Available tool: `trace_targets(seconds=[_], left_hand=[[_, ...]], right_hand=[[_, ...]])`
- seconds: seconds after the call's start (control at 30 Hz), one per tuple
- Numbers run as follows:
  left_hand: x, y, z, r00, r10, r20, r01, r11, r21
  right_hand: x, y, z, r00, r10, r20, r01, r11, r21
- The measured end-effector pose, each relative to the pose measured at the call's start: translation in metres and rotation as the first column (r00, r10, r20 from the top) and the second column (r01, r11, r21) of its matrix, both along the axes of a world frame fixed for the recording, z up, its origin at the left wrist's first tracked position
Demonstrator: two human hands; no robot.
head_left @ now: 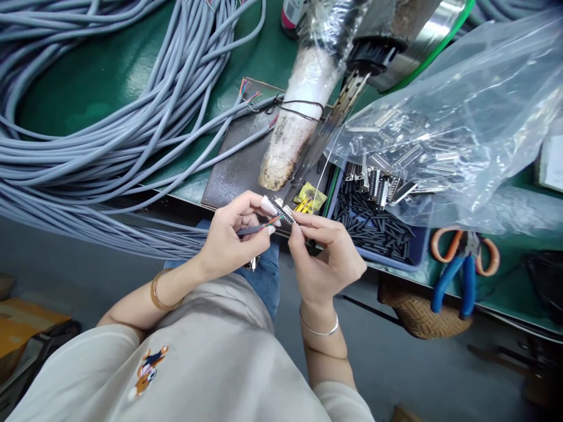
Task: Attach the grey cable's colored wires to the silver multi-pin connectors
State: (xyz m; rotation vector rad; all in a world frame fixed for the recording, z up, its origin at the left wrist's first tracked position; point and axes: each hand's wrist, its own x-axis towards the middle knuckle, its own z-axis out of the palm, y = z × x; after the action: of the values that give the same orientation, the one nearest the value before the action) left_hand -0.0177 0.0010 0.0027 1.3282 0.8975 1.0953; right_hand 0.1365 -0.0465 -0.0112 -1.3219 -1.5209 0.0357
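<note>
My left hand (235,234) pinches a grey cable (250,230) whose thin coloured wires reach a metal multi-pin connector (282,211). White wrapping covers a fingertip of that hand. My right hand (328,252) grips the connector's right end between thumb and fingers. Just beyond the connector, a soldering iron (328,129) points down beside a white, stained, wrapped tube (294,117). Close to my right fingers lies a yellow piece (310,198) with a thin strand of wire (324,170) rising from it.
Bundled grey cables (145,135) cover the left of the green table. A blue tray (413,265) holds small black tubes, with metal connectors under a clear plastic bag (484,117). Orange-handled scissors (492,258) and blue-handled pliers (453,281) lie right. A dark board (233,170) lies beyond my hands.
</note>
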Motion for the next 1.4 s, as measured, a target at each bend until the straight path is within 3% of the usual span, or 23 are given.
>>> trace_targets(seconds=[0.17, 0.3, 0.53, 0.7, 0.83, 0.93, 1.07, 1.4], left_hand=[[-0.010, 0.001, -0.004, 0.966, -0.175, 0.191, 0.196, 0.976, -0.096], [-0.014, 0.001, -0.010, 0.930, -0.197, 0.310, 0.274, 0.934, -0.228], [-0.018, 0.001, -0.010, 0.913, -0.220, 0.344, 0.316, 0.915, -0.252], [-0.012, 0.000, -0.004, 0.958, -0.150, 0.246, 0.220, 0.931, -0.290], [-0.002, -0.002, 0.000, 0.991, -0.026, 0.130, 0.052, 0.979, -0.196], [0.003, -0.001, 0.001, 0.998, 0.028, 0.049, -0.023, 0.994, -0.106], [0.004, 0.003, 0.004, 0.998, 0.043, -0.036, -0.044, 0.999, -0.027], [0.002, 0.010, 0.001, 0.984, 0.064, -0.168, -0.039, 0.988, 0.151]], right_hand=[[0.000, -0.006, 0.002, 0.984, 0.052, -0.171, -0.071, 0.992, -0.102], [-0.003, -0.010, 0.003, 0.990, 0.062, -0.127, -0.071, 0.995, -0.072], [-0.005, -0.012, 0.004, 0.999, 0.033, -0.038, -0.034, 0.999, -0.025], [-0.006, -0.008, -0.001, 1.000, -0.014, -0.002, 0.013, 1.000, -0.009], [-0.008, -0.005, -0.003, 0.990, -0.049, 0.136, 0.040, 0.997, 0.066], [-0.008, -0.001, -0.003, 0.995, -0.036, 0.089, 0.031, 0.998, 0.055], [-0.004, 0.003, -0.001, 1.000, 0.007, -0.012, -0.007, 1.000, -0.001], [-0.002, 0.014, 0.000, 0.999, 0.023, 0.039, -0.024, 1.000, 0.013]])
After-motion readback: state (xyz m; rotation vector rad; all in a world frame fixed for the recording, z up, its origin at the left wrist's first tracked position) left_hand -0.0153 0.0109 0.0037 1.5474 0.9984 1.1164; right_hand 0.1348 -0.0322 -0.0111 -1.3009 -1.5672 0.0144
